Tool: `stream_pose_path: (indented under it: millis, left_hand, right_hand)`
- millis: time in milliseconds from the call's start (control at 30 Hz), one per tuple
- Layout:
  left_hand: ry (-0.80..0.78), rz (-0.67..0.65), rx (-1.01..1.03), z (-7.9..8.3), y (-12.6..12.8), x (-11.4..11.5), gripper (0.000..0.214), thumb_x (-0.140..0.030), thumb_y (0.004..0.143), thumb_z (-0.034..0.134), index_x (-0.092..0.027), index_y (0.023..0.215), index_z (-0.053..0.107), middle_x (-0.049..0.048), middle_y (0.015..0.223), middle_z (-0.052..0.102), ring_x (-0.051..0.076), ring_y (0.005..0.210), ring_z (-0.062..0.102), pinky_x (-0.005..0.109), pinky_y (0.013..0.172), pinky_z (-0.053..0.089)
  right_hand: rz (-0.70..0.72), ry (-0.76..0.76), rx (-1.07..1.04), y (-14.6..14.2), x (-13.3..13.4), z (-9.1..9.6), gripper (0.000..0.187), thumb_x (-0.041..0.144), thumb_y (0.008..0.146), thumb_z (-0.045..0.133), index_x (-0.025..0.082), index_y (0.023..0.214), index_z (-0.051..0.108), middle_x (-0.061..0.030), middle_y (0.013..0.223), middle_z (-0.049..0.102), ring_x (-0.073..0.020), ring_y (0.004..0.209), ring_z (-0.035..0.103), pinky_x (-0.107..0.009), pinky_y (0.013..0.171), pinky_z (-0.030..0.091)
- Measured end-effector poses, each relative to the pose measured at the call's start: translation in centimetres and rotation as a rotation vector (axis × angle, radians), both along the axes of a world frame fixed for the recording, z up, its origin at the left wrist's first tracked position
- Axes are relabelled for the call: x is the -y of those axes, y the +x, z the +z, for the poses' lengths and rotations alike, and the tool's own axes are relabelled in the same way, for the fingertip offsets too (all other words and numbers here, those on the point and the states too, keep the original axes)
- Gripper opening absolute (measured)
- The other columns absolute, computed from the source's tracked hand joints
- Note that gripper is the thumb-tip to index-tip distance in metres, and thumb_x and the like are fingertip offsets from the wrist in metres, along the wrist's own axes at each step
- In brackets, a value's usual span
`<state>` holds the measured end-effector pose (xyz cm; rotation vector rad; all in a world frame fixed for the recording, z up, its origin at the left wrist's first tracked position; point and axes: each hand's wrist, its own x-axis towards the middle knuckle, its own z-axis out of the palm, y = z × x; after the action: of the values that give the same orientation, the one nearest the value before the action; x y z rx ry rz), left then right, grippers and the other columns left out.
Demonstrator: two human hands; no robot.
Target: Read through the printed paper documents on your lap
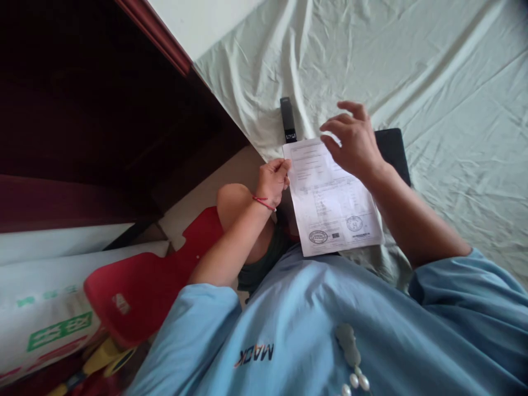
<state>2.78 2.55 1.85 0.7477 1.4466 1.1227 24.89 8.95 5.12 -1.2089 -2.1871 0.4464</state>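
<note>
Pale green bedding (pixel 433 82), creased all over, covers the bed where a printed sheet (pixel 330 203) lies at the near edge, its far corner resting on a dark flat pad (pixel 394 149) and its near end reaching over the person's lap. This single sheet of paper looks very light and limp; it would likely bend or crease if lifted by one corner, so an edge pinch with support from the other side seems the safest hold. The left hand (pixel 274 179), with a red cord at the wrist, grips the sheet's left edge near the top between thumb and fingers. The right hand (pixel 355 143) is spread loosely over the upper right part; I cannot tell whether it touches. A small black device (pixel 287 120) lies just beyond the sheet. Dark wooden furniture (pixel 103 110) stands to the left, with a red stool (pixel 144 286) and a white printed sack (pixel 41 308) below.
</note>
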Motion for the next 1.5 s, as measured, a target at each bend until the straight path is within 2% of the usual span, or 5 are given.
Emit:
stream_pose_path:
  millis: [433,667,867,1133,1500]
  left_hand:
    - [-0.005,-0.062,-0.013,0.5,0.6,0.4,0.043,-0.026,0.092,0.084,-0.018,0.061,0.056,-0.0074,0.053,0.046,0.003,0.039,0.034,0.021,0.039,0.023]
    - [0.024,0.039,-0.055,0.3,0.6,-1.1,0.042,-0.047,0.09,0.087,-0.02,0.07,0.063,-0.0058,0.058,0.052,0.005,0.042,0.042,0.023,0.04,0.025]
    - [0.082,0.059,-0.005,-0.3,0.4,-0.9,0.035,-0.046,0.09,0.088,-0.02,0.076,0.069,-0.0049,0.061,0.055,0.006,0.045,0.045,0.024,0.042,0.03]
    - [0.212,0.026,0.11,0.0,0.5,-0.2,0.034,-0.04,0.087,0.092,-0.021,0.07,0.069,-0.006,0.056,0.053,0.005,0.04,0.042,0.022,0.038,0.026]
    - [0.043,-0.086,0.257,0.9,0.1,0.2,0.037,-0.034,0.088,0.091,-0.019,0.067,0.064,-0.0057,0.056,0.055,0.003,0.039,0.038,0.02,0.039,0.024]
  right_hand:
    - [0.151,-0.109,0.107,-2.4,-2.0,-1.0,0.03,0.038,0.106,0.056,0.026,0.107,0.084,-0.011,0.1,0.079,-0.0353,0.126,0.063,-0.061,0.122,0.04]
    - [0.138,-0.117,0.112,-2.9,-1.4,-0.4,0.028,0.036,0.104,0.058,0.028,0.107,0.084,-0.0112,0.103,0.081,-0.0361,0.13,0.062,-0.061,0.122,0.04]
    - [0.171,-0.143,0.069,-2.5,-1.4,-0.4,0.026,0.035,0.102,0.06,0.026,0.102,0.084,-0.0093,0.101,0.08,-0.034,0.128,0.064,-0.058,0.121,0.042]
    - [0.245,-0.334,-0.01,-1.3,-1.5,0.0,0.032,0.047,0.103,0.063,0.022,0.098,0.082,-0.0087,0.1,0.079,-0.0287,0.109,0.072,-0.047,0.108,0.053]
    - [0.312,-0.497,-0.086,-0.6,-1.5,0.9,0.044,0.064,0.097,0.067,0.023,0.099,0.084,-0.01,0.108,0.082,-0.0332,0.123,0.073,-0.047,0.104,0.057]
